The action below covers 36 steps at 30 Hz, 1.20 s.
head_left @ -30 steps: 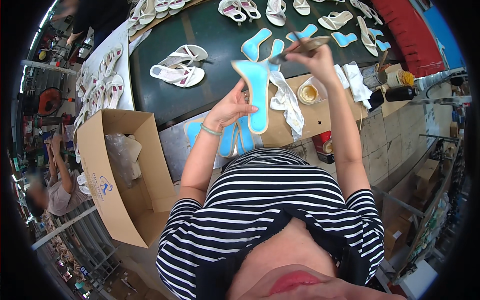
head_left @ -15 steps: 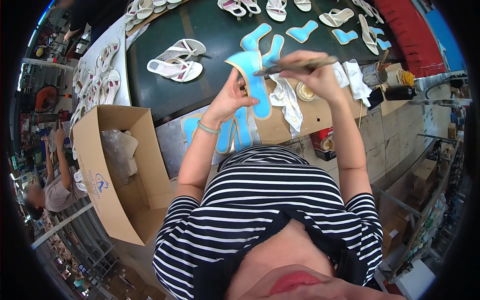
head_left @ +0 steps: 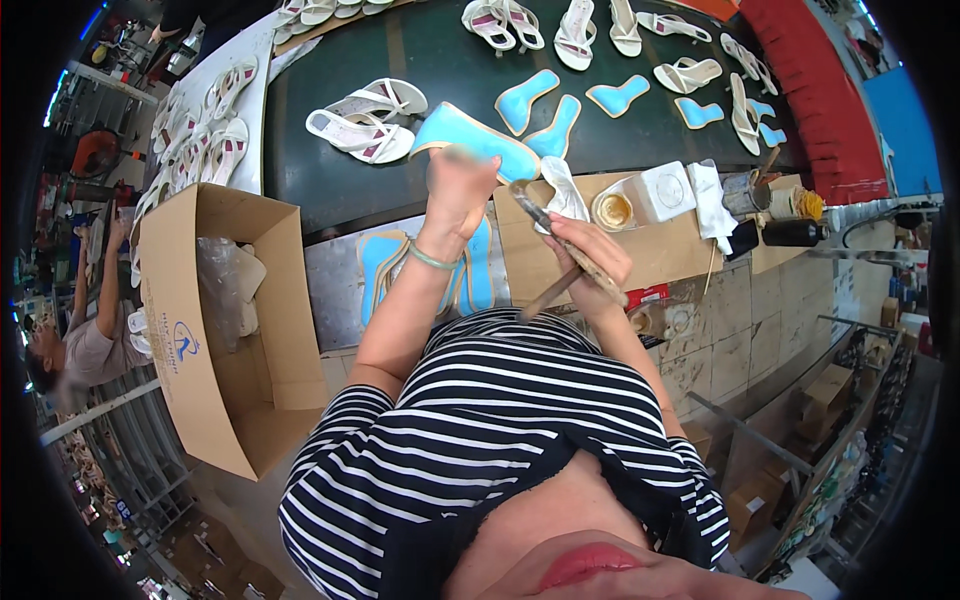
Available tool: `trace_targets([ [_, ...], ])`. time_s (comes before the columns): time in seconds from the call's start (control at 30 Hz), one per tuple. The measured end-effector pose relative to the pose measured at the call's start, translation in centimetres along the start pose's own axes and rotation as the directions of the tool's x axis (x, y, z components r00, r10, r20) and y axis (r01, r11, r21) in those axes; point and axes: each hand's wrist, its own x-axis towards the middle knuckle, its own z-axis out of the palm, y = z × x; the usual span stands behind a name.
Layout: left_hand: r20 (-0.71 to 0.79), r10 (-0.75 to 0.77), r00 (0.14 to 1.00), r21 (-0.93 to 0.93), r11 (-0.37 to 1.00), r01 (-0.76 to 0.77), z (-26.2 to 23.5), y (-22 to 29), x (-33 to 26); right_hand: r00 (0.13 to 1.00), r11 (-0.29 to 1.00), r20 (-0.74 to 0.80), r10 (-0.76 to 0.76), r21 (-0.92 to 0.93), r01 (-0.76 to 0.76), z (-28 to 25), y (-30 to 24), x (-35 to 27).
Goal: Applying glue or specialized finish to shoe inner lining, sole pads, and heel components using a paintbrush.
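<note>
**Blue sole held up, brush in the other hand**

The left hand (head_left: 458, 192) is raised over the edge of the dark green table (head_left: 440, 70) and is closed on one end of a blue shoe sole (head_left: 470, 140), which slants up to the left, its blue face turned upward and a tan edge showing along its rim. A green band sits on that wrist. The right hand (head_left: 590, 255) is lower and to the right, well clear of the sole, its fingers wrapped round the handle of a brush (head_left: 560, 250); the bristle end points up and left toward the sole without touching it, and the handle slopes down toward the striped shirt (head_left: 500, 420).

Just under the left forearm, a stack of further blue soles (head_left: 385, 270) lies on a grey sheet. To the right of the hands a sheet of brown cardboard (head_left: 670, 250) carries a small round pot of glue (head_left: 612, 210), a white block (head_left: 665, 190) and white cloths. More blue soles (head_left: 527, 100) and white sandals (head_left: 360, 135) lie scattered over the table. An open cardboard box (head_left: 200, 330) with clear plastic inside stands at the left, and beyond it another person (head_left: 85, 340) raises an arm
</note>
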Motion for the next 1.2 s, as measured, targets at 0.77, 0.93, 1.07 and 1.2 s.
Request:
trace_targets([
  [0.77,0.416,-0.409,0.812,0.38,0.89,0.253,0.9,3.5,-2.1,0.981,0.98,0.008,0.196,-0.027,-0.196,-4.3,4.0,9.2],
  [0.93,0.403,-0.401,0.823,0.455,0.868,0.199,0.7,3.8,-1.4,0.979,0.963,0.139,0.147,0.205,-0.174,-4.8,-0.5,9.3],
  [1.07,0.362,-0.336,0.87,0.464,0.874,0.144,1.2,3.5,-1.1,0.964,0.986,0.263,0.043,0.146,-0.084,-3.0,1.4,7.2],
  [1.2,0.305,-0.222,0.926,0.386,0.918,0.093,0.4,3.5,-0.8,0.959,0.992,0.28,0.044,0.103,-0.075,-4.2,0.0,5.3],
])
